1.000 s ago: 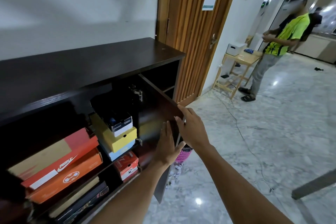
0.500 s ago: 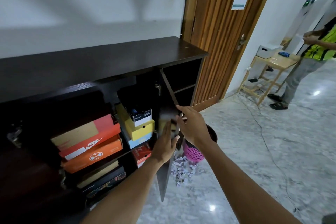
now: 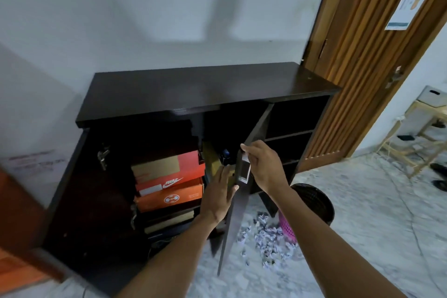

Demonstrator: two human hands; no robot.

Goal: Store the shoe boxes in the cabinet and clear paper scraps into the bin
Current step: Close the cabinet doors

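The dark cabinet (image 3: pixel 205 87) stands against the wall with its doors open. Inside lie stacked shoe boxes: a red and tan box (image 3: pixel 169 167) on an orange box (image 3: pixel 174 197), with darker boxes beneath. My right hand (image 3: pixel 263 167) grips the handle at the top edge of the middle door (image 3: pixel 238 220), which is swung partway. My left hand (image 3: pixel 221 196) lies flat, fingers straight, against that door's inner face. Crumpled paper scraps (image 3: pixel 266 237) are heaped on the floor beside the pink and black bin (image 3: pixel 312 205).
A slatted wooden door (image 3: pixel 362 55) stands right of the cabinet. A light wooden stool (image 3: pixel 425 133) with a white box on it is at the far right, with a cable running over the marble floor. An orange surface (image 3: pixel 14 268) fills the lower left corner.
The view has swung left and pulled back, so the person at the right is out of sight. The middle door has swung further toward the cabinet under both hands.
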